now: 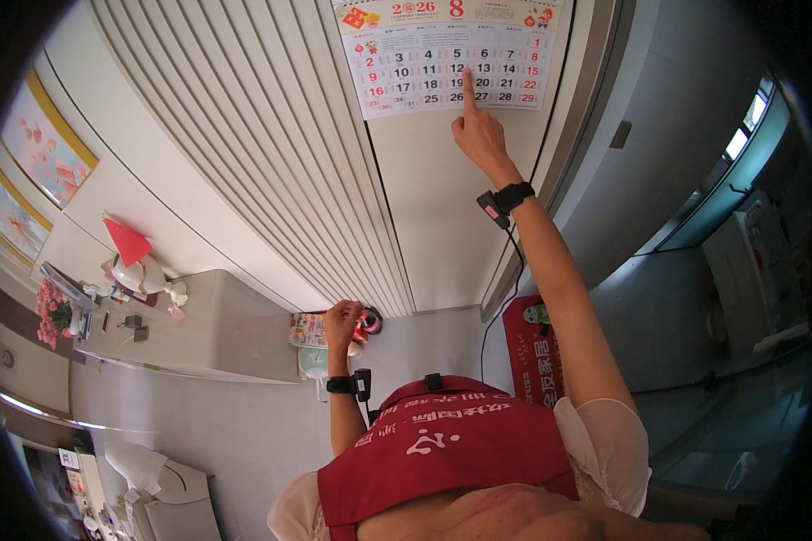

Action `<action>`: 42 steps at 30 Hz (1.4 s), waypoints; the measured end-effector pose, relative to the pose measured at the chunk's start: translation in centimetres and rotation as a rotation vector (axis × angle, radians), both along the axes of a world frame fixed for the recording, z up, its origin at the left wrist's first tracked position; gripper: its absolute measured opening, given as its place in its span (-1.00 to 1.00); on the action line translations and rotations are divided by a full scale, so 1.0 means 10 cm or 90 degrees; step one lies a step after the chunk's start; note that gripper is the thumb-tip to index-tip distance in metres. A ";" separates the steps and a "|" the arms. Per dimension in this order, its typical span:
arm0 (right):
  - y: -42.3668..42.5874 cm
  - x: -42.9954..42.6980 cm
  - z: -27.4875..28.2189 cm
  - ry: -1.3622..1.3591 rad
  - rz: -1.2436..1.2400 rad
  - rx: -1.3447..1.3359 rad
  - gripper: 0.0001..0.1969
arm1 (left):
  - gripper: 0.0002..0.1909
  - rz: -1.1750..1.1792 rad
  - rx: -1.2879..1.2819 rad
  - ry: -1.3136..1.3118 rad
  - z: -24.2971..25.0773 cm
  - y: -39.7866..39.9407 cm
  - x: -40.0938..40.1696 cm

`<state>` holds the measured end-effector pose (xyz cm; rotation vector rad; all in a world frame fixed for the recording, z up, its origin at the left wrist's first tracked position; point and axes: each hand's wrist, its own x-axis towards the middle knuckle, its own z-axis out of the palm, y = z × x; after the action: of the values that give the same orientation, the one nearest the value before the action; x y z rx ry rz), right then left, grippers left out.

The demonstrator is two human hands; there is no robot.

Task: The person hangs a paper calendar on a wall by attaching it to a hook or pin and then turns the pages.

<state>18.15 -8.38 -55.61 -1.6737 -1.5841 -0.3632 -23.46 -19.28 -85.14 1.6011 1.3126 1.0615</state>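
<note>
A paper wall calendar [450, 64] hangs on a flat cream panel [446, 216] at the top of the view. It bears black and red date numbers. My right hand [480, 132] reaches up to it, index finger straight and the other fingers folded. That fingertip lies over the middle of the date grid; whether it presses on the paper is hard to see. My left hand [342, 326] hangs lower down, fingers loosely curled, in front of the foot of a ribbed panel [257, 135]. Its palm is hidden, and I cannot tell whether anything is in it.
A cabinet [250, 331] stands to the left, with a white ornament [132, 274] and pink flowers [53, 312] on top. A printed red mat [531, 351] lies on the floor. A cable [490, 324] runs down from my right wristband [514, 197]. Farther left is an armchair [179, 504].
</note>
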 end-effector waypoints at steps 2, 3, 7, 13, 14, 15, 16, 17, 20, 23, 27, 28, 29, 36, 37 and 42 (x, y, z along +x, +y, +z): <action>0.00 0.01 -0.01 -0.003 0.001 0.000 0.01 | -0.68 0.000 -0.007 -0.005 0.04 -0.02 0.02; -0.01 0.01 -0.01 -0.003 0.000 -0.001 0.01 | -0.68 -0.001 -0.007 -0.013 0.04 -0.03 0.02; -0.01 -0.01 0.00 -0.008 -0.008 -0.008 0.02 | -0.67 -0.005 -0.011 -0.013 0.04 -0.02 0.02; -0.03 -0.04 0.03 0.007 -0.010 -0.040 0.02 | -0.69 -0.006 -0.023 0.002 -0.04 0.03 -0.02; -0.03 -0.04 0.03 0.006 -0.013 -0.040 0.02 | -0.69 -0.007 -0.023 0.001 -0.05 0.03 -0.02; -0.03 -0.03 0.01 0.006 -0.016 -0.040 0.02 | -0.69 -0.010 -0.021 -0.002 -0.05 0.03 -0.01; -0.02 -0.01 0.00 0.001 -0.020 -0.037 0.02 | -0.69 -0.014 -0.020 -0.005 -0.04 0.03 0.00; -0.02 0.00 -0.01 -0.004 -0.024 -0.034 0.02 | -0.69 -0.018 -0.020 -0.005 -0.04 0.04 0.01; 0.00 -0.02 -0.08 -0.016 -0.039 -0.049 0.03 | -0.69 -0.023 -0.024 -0.007 -0.09 0.07 -0.01; -0.03 -0.08 -0.08 -0.008 -0.022 -0.045 0.03 | -0.70 -0.033 -0.040 -0.021 -0.15 0.09 -0.05; -0.04 -0.05 -0.15 0.000 -0.028 -0.064 0.02 | -0.70 -0.049 -0.032 -0.035 -0.16 0.10 -0.02; -0.04 -0.04 -0.17 -0.003 -0.022 -0.058 0.02 | -0.70 -0.053 -0.033 -0.046 -0.16 0.10 -0.02; -0.05 -0.04 -0.19 -0.006 -0.016 -0.052 0.02 | -0.70 -0.055 -0.033 -0.046 -0.16 0.11 -0.01; -0.13 -0.04 -0.30 0.009 -0.022 -0.080 0.00 | -0.69 -0.065 -0.046 -0.047 -0.06 0.09 0.01; -0.15 -0.04 -0.31 0.005 -0.010 -0.095 0.00 | -0.69 -0.064 -0.042 -0.029 -0.05 0.09 0.02; -0.24 0.06 -0.47 0.032 0.003 -0.110 -0.06 | -0.68 -0.086 -0.053 -0.023 -0.03 0.12 0.07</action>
<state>18.72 -10.80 -60.32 -1.7944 -1.6204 -0.1840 -22.72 -18.10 -85.46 1.5781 1.1916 0.9367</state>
